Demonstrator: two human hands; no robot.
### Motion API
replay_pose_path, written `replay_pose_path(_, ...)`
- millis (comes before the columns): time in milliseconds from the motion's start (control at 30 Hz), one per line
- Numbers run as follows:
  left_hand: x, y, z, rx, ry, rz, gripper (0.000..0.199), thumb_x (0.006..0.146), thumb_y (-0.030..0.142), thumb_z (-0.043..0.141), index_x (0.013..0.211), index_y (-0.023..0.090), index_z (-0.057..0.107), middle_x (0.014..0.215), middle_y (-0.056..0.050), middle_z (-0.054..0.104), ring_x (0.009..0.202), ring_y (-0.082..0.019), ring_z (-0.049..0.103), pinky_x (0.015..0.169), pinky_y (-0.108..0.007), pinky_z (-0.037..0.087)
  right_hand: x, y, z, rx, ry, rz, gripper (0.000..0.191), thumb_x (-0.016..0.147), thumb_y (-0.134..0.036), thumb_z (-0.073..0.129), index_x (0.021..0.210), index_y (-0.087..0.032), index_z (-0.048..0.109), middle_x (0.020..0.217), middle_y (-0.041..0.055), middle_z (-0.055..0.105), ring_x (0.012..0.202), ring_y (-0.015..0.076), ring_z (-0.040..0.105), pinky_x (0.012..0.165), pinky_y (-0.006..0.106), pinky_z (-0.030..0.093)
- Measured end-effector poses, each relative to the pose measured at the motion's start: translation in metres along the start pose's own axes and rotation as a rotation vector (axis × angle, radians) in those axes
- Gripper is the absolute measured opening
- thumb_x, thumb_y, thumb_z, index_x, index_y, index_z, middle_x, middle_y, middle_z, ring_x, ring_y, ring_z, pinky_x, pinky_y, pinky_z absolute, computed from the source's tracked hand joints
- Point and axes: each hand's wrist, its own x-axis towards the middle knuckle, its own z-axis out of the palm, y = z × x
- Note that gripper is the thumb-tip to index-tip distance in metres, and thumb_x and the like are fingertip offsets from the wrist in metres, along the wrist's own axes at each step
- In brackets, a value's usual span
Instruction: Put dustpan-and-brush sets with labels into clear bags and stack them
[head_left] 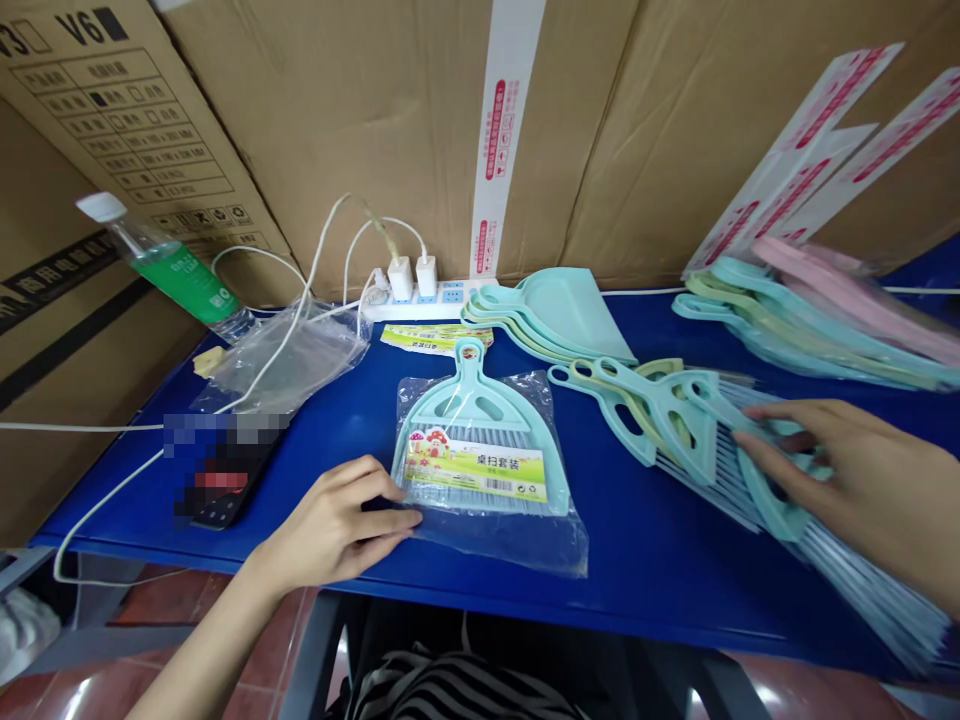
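Note:
In the middle of the table lies a light-blue dustpan-and-brush set [480,420] in a clear plastic bag [517,545], with a printed card [517,470] on it. My left hand [337,520] is at the bag's left edge, thumb and fingers closed on the plastic. On the right, my right hand [847,470] grips the top light-blue hand brush [757,490], its fingers at the brush's head. Beneath and beside it lie several more brushes [690,430], bristles toward the right. A stack of dustpans [570,310] sits behind them.
Bagged sets [825,320] are piled at the back right. Loose cards [427,338] lie before a power strip [450,298] with chargers. At left are a bottle [180,275], plastic bags [285,350], cables and a partly blurred dark device [225,500]. Cardboard [375,120] walls the back.

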Motion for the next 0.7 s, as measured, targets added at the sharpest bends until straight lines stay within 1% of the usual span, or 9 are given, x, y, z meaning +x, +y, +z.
replay_pose_path(33,0.0,0.0,0.0,0.0,-0.001,0.001,0.016,0.094,0.02,0.058,0.099,0.023,0.073,0.087,-0.004,0.069,0.076,-0.015,0.059,0.068,-0.027,0.051,0.004,-0.004,-0.003,0.054,-0.041,0.052,0.035,0.083,-0.055,0.035,0.072,-0.027,0.053,0.067,0.0104,0.065,0.051,0.0257,0.063,0.049,0.038,0.048)
replay_pose_path(100,-0.001,0.0,0.001,0.0,0.0,0.003,0.017,0.095,0.021,0.057,0.1,0.023,0.073,0.087,-0.004,0.07,0.076,-0.015,0.059,0.068,-0.027,0.05,0.01,-0.012,-0.009,0.112,-0.085,0.096,0.024,0.074,-0.052,0.041,0.067,-0.029,0.046,0.065,0.0097,0.064,0.049,0.0251,0.06,0.047,0.037,0.046)
replay_pose_path(200,-0.003,0.0,0.001,-0.001,0.0,0.006,0.017,0.096,0.022,0.055,0.1,0.023,0.072,0.087,-0.003,0.07,0.077,-0.015,0.058,0.068,-0.027,0.05,0.018,-0.02,-0.012,0.143,-0.031,0.042,0.021,0.069,-0.05,0.04,0.066,-0.03,0.043,0.073,0.0133,0.067,0.052,0.0243,0.061,0.05,0.038,0.046)
replay_pose_path(300,-0.004,0.001,0.001,0.007,0.002,0.003,0.018,0.097,0.022,0.055,0.1,0.022,0.072,0.086,-0.003,0.07,0.077,-0.015,0.058,0.068,-0.027,0.05,0.023,-0.028,-0.009,0.162,0.053,-0.058,0.028,0.074,-0.051,0.037,0.072,-0.027,0.051,0.084,0.0166,0.07,0.06,0.0244,0.065,0.057,0.038,0.05)
replay_pose_path(400,-0.004,0.0,0.001,0.019,0.007,0.012,0.018,0.097,0.022,0.054,0.101,0.021,0.071,0.087,-0.003,0.071,0.078,-0.015,0.059,0.069,-0.027,0.05,0.026,-0.032,0.0,0.143,0.058,-0.154,0.034,0.081,-0.043,0.036,0.082,-0.021,0.061,0.094,0.018,0.072,0.07,0.0252,0.069,0.064,0.037,0.053)
replay_pose_path(467,-0.004,-0.001,0.001,0.025,0.012,0.021,0.018,0.098,0.022,0.052,0.102,0.02,0.07,0.088,-0.003,0.072,0.078,-0.015,0.06,0.071,-0.027,0.051,0.026,-0.031,0.007,0.094,0.076,-0.231,0.036,0.085,-0.038,0.035,0.087,-0.019,0.065,0.096,0.0174,0.073,0.077,0.0265,0.071,0.067,0.037,0.055)
replay_pose_path(500,-0.004,-0.001,0.001,0.027,0.016,0.025,0.018,0.099,0.021,0.051,0.102,0.02,0.069,0.088,-0.002,0.073,0.077,-0.014,0.06,0.071,-0.027,0.05,0.026,-0.03,0.01,0.055,0.109,-0.275,0.038,0.087,-0.037,0.035,0.089,-0.017,0.067,0.096,0.017,0.074,0.078,0.0274,0.071,0.067,0.038,0.055)
replay_pose_path(600,-0.003,-0.001,0.001,0.036,0.035,0.018,0.018,0.1,0.019,0.049,0.101,0.019,0.066,0.084,-0.001,0.073,0.072,-0.013,0.059,0.068,-0.027,0.048,0.021,-0.026,0.013,-0.085,0.28,-0.417,0.045,0.094,-0.038,0.032,0.094,-0.014,0.07,0.09,0.0169,0.076,0.077,0.0299,0.07,0.065,0.04,0.056)
replay_pose_path(700,-0.002,-0.001,0.001,0.034,0.05,-0.016,0.018,0.1,0.018,0.047,0.099,0.019,0.065,0.076,0.001,0.069,0.067,-0.013,0.057,0.064,-0.026,0.046,0.014,-0.028,0.01,-0.135,0.387,-0.493,0.049,0.1,-0.039,0.03,0.107,-0.009,0.068,0.095,0.0179,0.076,0.081,0.0303,0.07,0.069,0.041,0.056)
